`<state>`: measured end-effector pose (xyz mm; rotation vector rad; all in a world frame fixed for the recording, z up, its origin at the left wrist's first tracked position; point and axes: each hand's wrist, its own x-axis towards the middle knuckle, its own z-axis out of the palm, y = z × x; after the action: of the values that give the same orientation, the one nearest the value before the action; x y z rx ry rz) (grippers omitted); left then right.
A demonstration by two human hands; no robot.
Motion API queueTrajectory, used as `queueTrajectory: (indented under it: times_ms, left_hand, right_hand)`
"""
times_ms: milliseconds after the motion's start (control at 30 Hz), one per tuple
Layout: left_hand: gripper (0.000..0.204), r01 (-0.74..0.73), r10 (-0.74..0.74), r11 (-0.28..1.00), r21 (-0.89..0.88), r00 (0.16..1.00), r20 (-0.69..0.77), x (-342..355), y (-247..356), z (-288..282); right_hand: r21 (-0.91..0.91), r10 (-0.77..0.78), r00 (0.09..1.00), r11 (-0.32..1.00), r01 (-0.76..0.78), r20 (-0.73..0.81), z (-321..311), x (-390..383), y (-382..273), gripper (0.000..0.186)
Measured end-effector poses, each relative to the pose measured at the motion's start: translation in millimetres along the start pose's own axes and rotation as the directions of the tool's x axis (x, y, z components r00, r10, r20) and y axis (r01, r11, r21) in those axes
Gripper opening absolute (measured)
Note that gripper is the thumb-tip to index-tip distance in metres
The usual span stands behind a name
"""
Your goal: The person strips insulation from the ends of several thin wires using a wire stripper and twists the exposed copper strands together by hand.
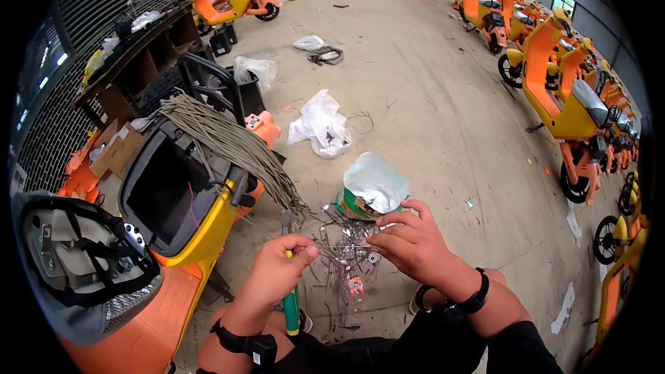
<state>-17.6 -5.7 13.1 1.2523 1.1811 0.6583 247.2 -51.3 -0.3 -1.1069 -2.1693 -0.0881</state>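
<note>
My left hand (280, 266) is closed round a pliers-like tool (291, 313) with green and yellow handles, its grey metal head showing above the fist. The thumb and forefinger of that hand pinch one end of a thin wire (339, 246). Across from it, my right hand (410, 241) pinches the wire's other end, so it runs nearly level between them. Below, cut wire scraps, a small round metal bearing (374, 257) and a small red-and-white piece (356, 285) lie on the floor. An open green bag with a silvery inside (376, 183) stands just beyond my right hand.
At left, a bundle of grey-brown cable (222, 135) drapes over a yellow-orange scooter body (215, 235) with its seat raised (90, 249). Clear plastic bags (322, 125) lie on the concrete ahead. Rows of orange-yellow scooters (568, 107) line the right side.
</note>
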Motion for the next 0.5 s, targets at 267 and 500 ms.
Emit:
queueTrajectory:
  times_ms: [267, 500]
  left_hand:
    - [0.008, -0.039, 0.041, 0.997, 0.069, 0.999, -0.029, 4, -2, 7]
    - [0.009, -0.41, 0.536, 0.754, 0.514, 0.836, -0.119, -4, 7, 30]
  right_hand:
    - [0.447, 0.347, 0.919, 0.802, -0.395, 0.189, 0, -5, -2, 0.009]
    - [0.54, 0.418, 0.344, -0.613, -0.577, 0.841, 4, -11, 9, 0.02]
